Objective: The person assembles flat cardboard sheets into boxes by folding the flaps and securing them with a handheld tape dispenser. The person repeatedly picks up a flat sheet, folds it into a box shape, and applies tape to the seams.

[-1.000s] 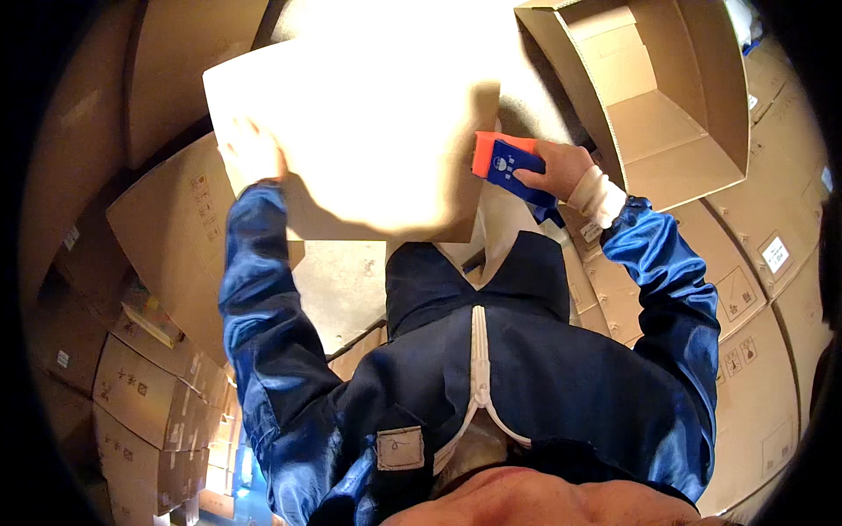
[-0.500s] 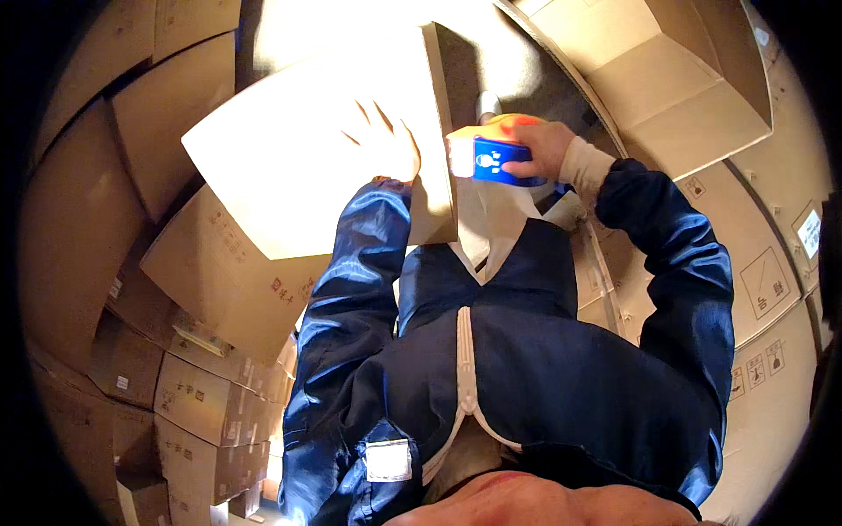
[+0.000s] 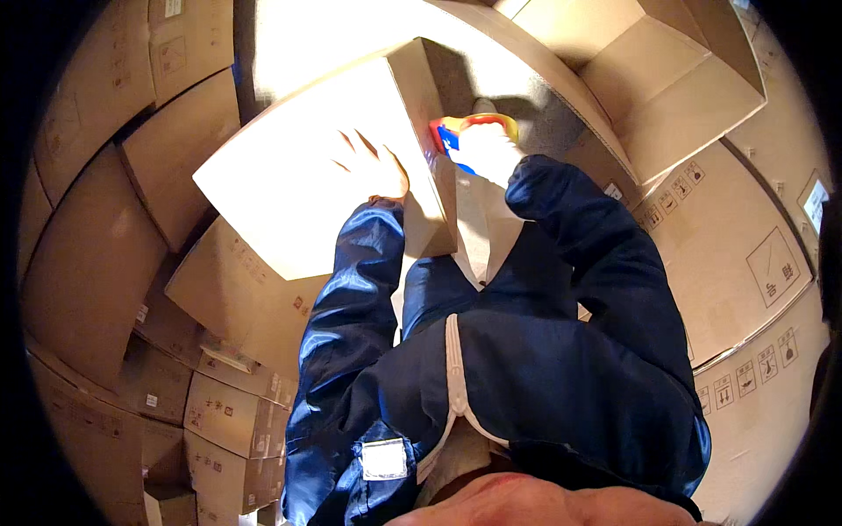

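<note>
A cardboard box (image 3: 298,167) stands in front of me, its top glaring white under strong light. My left hand (image 3: 375,168) lies flat on that top near its right edge, fingers spread. Gripped in my right hand (image 3: 491,151) is a tape dispenser (image 3: 450,140) with blue, red and yellow parts. Its front end is up against the right side of the box. The fingers of that hand are partly washed out by the light, and they cover much of the dispenser.
Stacked cartons (image 3: 96,254) rise along the left, with smaller boxes (image 3: 228,412) lower down. At the upper right is an open carton (image 3: 649,96) with raised flaps. Large printed cartons (image 3: 728,254) line the right side. Grey floor (image 3: 544,123) shows beyond the box.
My right hand has moved left with the tape dispenser, bringing it to the side of the box. The box has turned slightly, showing more of that side. My left hand stays on top.
</note>
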### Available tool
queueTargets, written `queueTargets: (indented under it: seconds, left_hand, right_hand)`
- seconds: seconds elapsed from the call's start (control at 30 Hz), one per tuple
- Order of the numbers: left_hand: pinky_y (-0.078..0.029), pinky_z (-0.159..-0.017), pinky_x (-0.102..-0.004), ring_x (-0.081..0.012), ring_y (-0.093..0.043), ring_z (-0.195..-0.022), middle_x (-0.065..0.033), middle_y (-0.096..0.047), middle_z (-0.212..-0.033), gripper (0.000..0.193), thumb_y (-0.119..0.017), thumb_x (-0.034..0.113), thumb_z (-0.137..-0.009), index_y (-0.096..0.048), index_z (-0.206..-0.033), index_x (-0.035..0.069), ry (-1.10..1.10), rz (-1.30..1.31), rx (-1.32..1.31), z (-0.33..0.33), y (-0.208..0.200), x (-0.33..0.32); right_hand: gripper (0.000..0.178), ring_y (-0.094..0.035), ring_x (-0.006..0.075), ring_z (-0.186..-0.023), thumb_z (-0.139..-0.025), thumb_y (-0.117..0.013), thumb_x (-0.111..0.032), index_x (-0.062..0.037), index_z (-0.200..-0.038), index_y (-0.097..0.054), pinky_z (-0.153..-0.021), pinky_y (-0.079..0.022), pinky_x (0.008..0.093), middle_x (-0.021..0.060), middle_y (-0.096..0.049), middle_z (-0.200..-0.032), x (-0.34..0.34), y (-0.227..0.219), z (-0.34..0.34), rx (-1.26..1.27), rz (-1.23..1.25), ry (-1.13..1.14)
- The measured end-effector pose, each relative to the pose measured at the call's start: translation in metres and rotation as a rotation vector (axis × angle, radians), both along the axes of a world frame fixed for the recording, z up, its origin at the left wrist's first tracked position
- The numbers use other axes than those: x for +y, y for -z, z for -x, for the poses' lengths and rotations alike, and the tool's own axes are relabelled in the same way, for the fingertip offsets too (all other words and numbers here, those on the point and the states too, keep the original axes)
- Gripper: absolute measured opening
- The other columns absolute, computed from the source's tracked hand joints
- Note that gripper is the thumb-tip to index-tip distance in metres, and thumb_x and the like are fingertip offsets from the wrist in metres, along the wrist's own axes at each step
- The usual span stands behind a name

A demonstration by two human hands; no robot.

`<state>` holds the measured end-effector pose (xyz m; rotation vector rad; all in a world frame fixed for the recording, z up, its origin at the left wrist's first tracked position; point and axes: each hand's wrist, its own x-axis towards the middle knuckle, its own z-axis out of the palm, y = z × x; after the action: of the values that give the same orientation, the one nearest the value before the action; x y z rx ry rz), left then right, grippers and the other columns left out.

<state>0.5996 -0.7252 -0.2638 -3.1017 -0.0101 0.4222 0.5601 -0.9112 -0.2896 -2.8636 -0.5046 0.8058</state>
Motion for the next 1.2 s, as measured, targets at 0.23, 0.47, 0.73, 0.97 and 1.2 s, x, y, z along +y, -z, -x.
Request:
queueTargets:
  seconds: [0.23, 0.47, 0.73, 0.97, 1.2]
  left_hand:
    - [-0.007, -0.105, -0.0451, -0.0392, -0.015, -0.127, -0.0198, -0.018, -0.139, 0.059, -0.043, 0.024, -0.082, -0.024, -0.133, 0.001, -0.056, 0.075, 0.038, 0.0, 0.001, -0.009]
    - [-0.02, -0.102, -0.0431, -0.0359, -0.032, -0.12, -0.0235, -0.036, -0.128, 0.051, -0.04, 0.033, -0.085, -0.039, -0.124, 0.001, -0.444, 0.347, 0.309, 0.006, 0.002, 0.022]
    - [-0.016, -0.102, -0.0505, -0.0408, -0.024, -0.124, -0.024, -0.027, -0.134, 0.054, -0.042, 0.03, -0.083, -0.035, -0.127, -0.001, -0.302, 0.593, 0.4, -0.015, -0.025, 0.015]
    - [-0.016, -0.103, -0.0492, -0.0327, -0.026, -0.125, -0.0161, -0.028, -0.136, 0.053, -0.043, 0.031, -0.082, -0.036, -0.128, 0.005, 0.024, 0.46, 0.281, -0.019, 0.049, 0.115]
    - [-0.026, -0.099, -0.0397, -0.0309, -0.038, -0.118, -0.0213, -0.04, -0.127, 0.066, -0.042, 0.049, -0.083, -0.036, -0.125, -0.002, -0.909, 0.276, -0.194, -0.027, 0.004, 0.398]
  right_hand:
    - [0.029, -0.057, 0.0197, -0.055, -0.079, -0.051, -0.032, -0.0051, -0.084, -0.06, -0.046, -0.043, 0.0382, 0.0074, -0.054, -0.06, 0.022, 0.035, 0.037, 0.09, -0.097, 0.261]
    - [0.059, -0.053, 0.0214, -0.091, -0.076, -0.063, -0.011, -0.0036, -0.125, -0.032, -0.079, -0.045, 0.0316, 0.01, -0.054, -0.103, 0.021, 0.051, 0.071, 0.462, -1.283, 1.383]
    - [0.049, -0.054, 0.0209, -0.083, -0.073, -0.068, -0.016, 0.0006, -0.113, -0.045, -0.073, -0.046, 0.0303, 0.0086, -0.055, -0.096, 0.05, 0.099, 0.089, 0.528, -0.869, 1.468]
    - [0.044, -0.058, 0.0195, -0.081, -0.074, -0.066, -0.021, 0.003, -0.105, -0.047, -0.069, -0.047, 0.0307, 0.0132, -0.06, -0.091, 0.02, 0.023, 0.058, 0.385, -0.83, 1.046]
    - [0.057, -0.058, 0.0317, -0.087, -0.069, -0.066, -0.034, 0.0005, -0.111, -0.049, -0.079, -0.044, 0.0362, 0.0222, -0.058, -0.088, 0.057, -0.064, -0.017, 0.104, -0.283, 0.648]
